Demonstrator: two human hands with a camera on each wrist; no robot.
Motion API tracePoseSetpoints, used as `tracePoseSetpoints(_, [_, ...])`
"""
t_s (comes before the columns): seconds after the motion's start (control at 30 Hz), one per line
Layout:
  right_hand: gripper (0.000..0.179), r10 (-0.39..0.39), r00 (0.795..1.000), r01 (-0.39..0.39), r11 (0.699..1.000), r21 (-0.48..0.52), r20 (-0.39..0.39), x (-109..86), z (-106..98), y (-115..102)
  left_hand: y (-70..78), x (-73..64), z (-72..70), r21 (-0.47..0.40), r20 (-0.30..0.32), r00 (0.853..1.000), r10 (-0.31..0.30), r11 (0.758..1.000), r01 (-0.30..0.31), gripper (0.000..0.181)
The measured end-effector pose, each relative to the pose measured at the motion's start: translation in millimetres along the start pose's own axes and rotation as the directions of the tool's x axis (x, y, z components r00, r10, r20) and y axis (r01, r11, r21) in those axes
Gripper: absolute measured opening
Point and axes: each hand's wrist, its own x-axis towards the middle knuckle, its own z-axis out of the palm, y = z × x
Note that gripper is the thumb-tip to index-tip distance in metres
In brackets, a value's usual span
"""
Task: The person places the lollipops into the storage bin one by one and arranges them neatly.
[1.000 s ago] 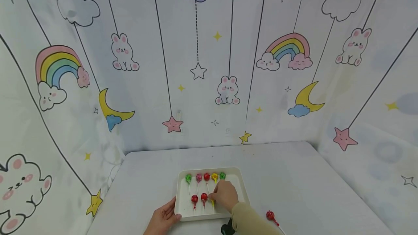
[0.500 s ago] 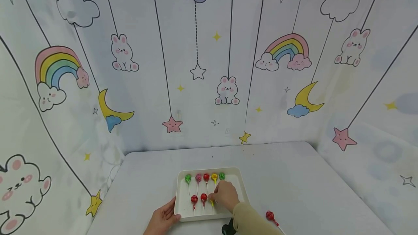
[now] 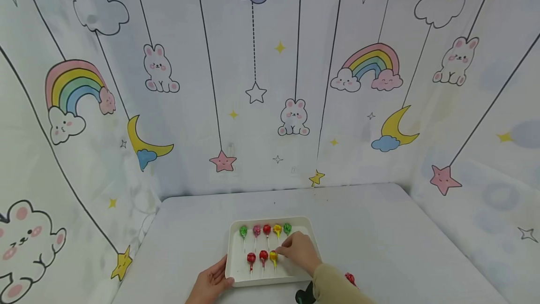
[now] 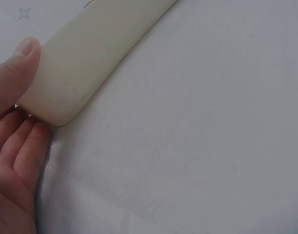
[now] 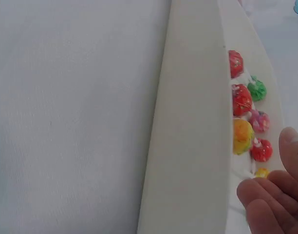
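A shallow white tray point(image 3: 295, 275) holds wrapped lollipops in two rows. Its far row has a green lollipop point(image 3: 243, 231), a pink one, a red one, a yellow one and another green one. Nearer lie two red lollipops point(image 3: 263, 255) and a yellow lollipop point(image 3: 273, 257). My left hand point(image 3: 211, 281) grips the tray's near left corner, thumb on the near wall point(image 4: 85, 63) and fingers around the side. Just right of the nearer yellow lollipop hovers my right hand point(image 3: 300, 251). In the right wrist view its thumb and fingers point(image 5: 266, 195) are parted, holding nothing.
A loose red lollipop point(image 3: 349, 278) lies on the white table point(image 3: 379, 229), right of the tray, partly behind my right sleeve point(image 3: 337, 287). A dark object point(image 3: 304, 294) is at my right wrist. Patterned cloth walls point(image 3: 190, 60) enclose the table's back and sides.
My right hand has let go of the nearer yellow lollipop and shifted slightly right, uncovering it. My sleeve now covers part of the loose red lollipop. My left hand stays put.
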Motion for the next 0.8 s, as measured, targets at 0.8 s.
tracePoseSetpoints(0.8, [0.019, 0.102, 0.991, -0.102, 0.995, 0.007, -0.091, -37.5, -104, 102, -4.5, 1.6, -1.0, 0.021, 0.000, 1.000, 0.006, 1.000, -0.006, 0.089])
